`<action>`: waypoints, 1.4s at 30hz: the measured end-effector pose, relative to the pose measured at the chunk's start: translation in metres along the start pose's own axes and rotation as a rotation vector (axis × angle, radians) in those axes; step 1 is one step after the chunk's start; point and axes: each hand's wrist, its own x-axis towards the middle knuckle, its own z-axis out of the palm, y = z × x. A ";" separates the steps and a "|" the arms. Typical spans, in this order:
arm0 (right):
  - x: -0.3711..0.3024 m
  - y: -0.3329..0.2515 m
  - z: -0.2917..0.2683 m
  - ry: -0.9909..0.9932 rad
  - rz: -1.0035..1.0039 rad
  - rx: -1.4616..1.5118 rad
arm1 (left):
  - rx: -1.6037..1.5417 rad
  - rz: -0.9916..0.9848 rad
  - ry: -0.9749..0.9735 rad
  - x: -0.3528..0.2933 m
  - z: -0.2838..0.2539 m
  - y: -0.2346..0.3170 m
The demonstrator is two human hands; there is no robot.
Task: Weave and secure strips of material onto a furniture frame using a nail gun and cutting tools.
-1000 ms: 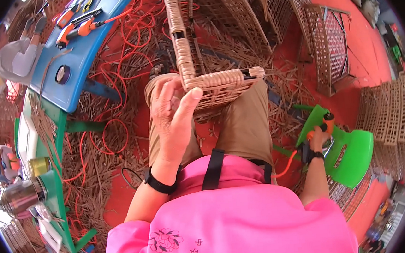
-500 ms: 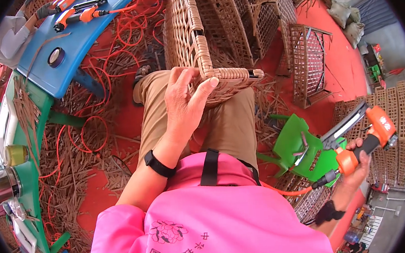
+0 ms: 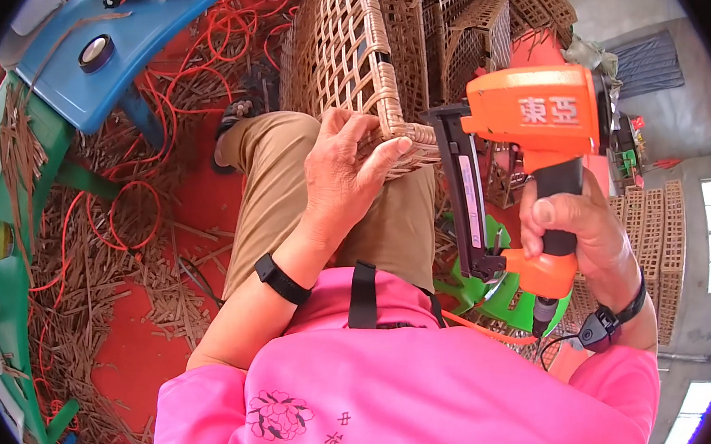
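The left grip [image 3: 336, 173] is clamped on a corner of the brown woven wicker basket [image 3: 378, 59] extending ahead of it; the right grip [image 3: 579, 221] wraps an orange-and-black nail gun [image 3: 532, 118].

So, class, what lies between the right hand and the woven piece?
In the head view, the orange tool, gripped by the right hand, lies there; whether it touches the woven piece, I cannot tell.

A dark tape roll [image 3: 95, 53] lies on a blue table [image 3: 143, 44]
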 end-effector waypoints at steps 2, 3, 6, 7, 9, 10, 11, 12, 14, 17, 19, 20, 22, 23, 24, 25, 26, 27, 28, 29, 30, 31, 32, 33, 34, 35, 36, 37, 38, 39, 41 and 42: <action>0.010 -0.006 0.002 -0.025 0.030 -0.024 | 0.048 0.040 0.015 0.001 0.000 -0.002; 0.015 -0.008 0.001 -0.048 0.078 -0.007 | 0.044 0.032 0.019 0.001 0.000 -0.002; 0.023 -0.016 0.005 -0.092 0.127 0.038 | 0.030 0.034 0.004 0.002 0.000 -0.004; 0.024 -0.018 0.006 -0.089 0.141 0.047 | 0.017 0.028 -0.005 0.003 0.001 -0.004; 0.027 -0.019 0.006 -0.098 0.159 0.054 | 0.012 0.015 -0.006 0.002 -0.001 -0.003; 0.028 -0.020 0.007 -0.109 0.169 0.058 | 0.011 0.012 -0.003 0.002 -0.001 -0.003; 0.029 -0.021 0.007 -0.117 0.179 0.060 | 0.007 0.011 -0.002 0.002 -0.001 -0.003; 0.029 -0.022 0.006 -0.117 0.183 0.057 | 0.004 0.007 -0.001 0.002 0.000 -0.002; 0.027 -0.025 0.007 -0.109 0.201 0.070 | -0.049 0.002 -0.014 0.003 0.000 -0.002; 0.026 -0.035 0.011 -0.122 0.230 0.031 | -0.040 0.006 -0.018 0.004 0.000 -0.002; 0.027 -0.039 0.012 -0.098 0.233 0.038 | -0.036 0.003 -0.024 0.003 0.000 -0.002; 0.028 -0.040 0.013 -0.086 0.235 0.047 | -0.023 -0.004 -0.025 0.003 0.000 -0.002; 0.031 -0.040 0.008 -0.067 0.261 0.052 | -0.029 -0.014 -0.029 0.002 -0.002 -0.002; 0.033 -0.040 0.006 -0.048 0.288 0.060 | -0.034 -0.025 -0.036 0.002 -0.002 -0.001; 0.034 -0.042 0.005 -0.049 0.288 0.058 | -0.035 -0.026 -0.034 0.002 -0.003 -0.001; 0.036 -0.044 0.004 -0.062 0.309 0.049 | -0.035 -0.020 -0.032 0.002 -0.003 -0.002; 0.037 -0.047 0.005 -0.072 0.330 0.040 | -0.038 -0.014 -0.033 0.002 -0.003 -0.002; 0.038 -0.051 0.006 -0.069 0.332 0.040 | -0.041 -0.015 -0.035 0.002 -0.004 -0.002; 0.039 -0.057 0.007 -0.059 0.350 0.003 | -0.063 -0.017 -0.040 0.002 -0.003 -0.003; 0.040 -0.063 0.009 -0.050 0.370 -0.033 | -0.084 -0.020 -0.046 0.002 -0.004 -0.003; 0.044 -0.068 0.009 -0.047 0.374 -0.031 | -0.086 -0.023 -0.049 0.002 -0.004 -0.004; 0.048 -0.074 0.008 -0.062 0.402 -0.065 | -0.094 -0.006 -0.044 0.003 -0.003 -0.005; 0.053 -0.080 0.007 -0.073 0.431 -0.098 | -0.104 0.011 -0.041 0.003 -0.002 -0.006; 0.057 -0.085 0.008 -0.039 0.490 -0.091 | -0.111 0.008 -0.047 0.003 -0.003 -0.005; 0.059 -0.092 0.010 -0.040 0.549 -0.031 | -0.116 -0.003 -0.051 0.003 -0.004 -0.004; 0.060 -0.095 0.015 -0.006 0.557 -0.024 | -0.120 -0.015 -0.050 0.004 -0.004 -0.004; 0.062 -0.097 0.019 0.028 0.566 -0.017 | -0.125 -0.019 -0.051 0.004 -0.004 -0.006; 0.061 -0.096 0.021 0.033 0.571 -0.020 | -0.124 0.000 -0.039 0.005 -0.003 -0.008; 0.057 -0.092 0.023 0.055 0.523 -0.056 | -0.124 0.017 -0.026 0.004 -0.002 -0.009; 0.054 -0.088 0.025 0.076 0.475 -0.092 | -0.132 0.012 -0.027 0.004 -0.001 -0.011; 0.049 -0.081 0.032 0.063 0.432 -0.136 | -0.151 -0.004 -0.024 0.004 -0.001 -0.014; 0.047 -0.078 0.036 0.044 0.383 -0.177 | -0.157 -0.007 -0.025 0.005 -0.001 -0.014</action>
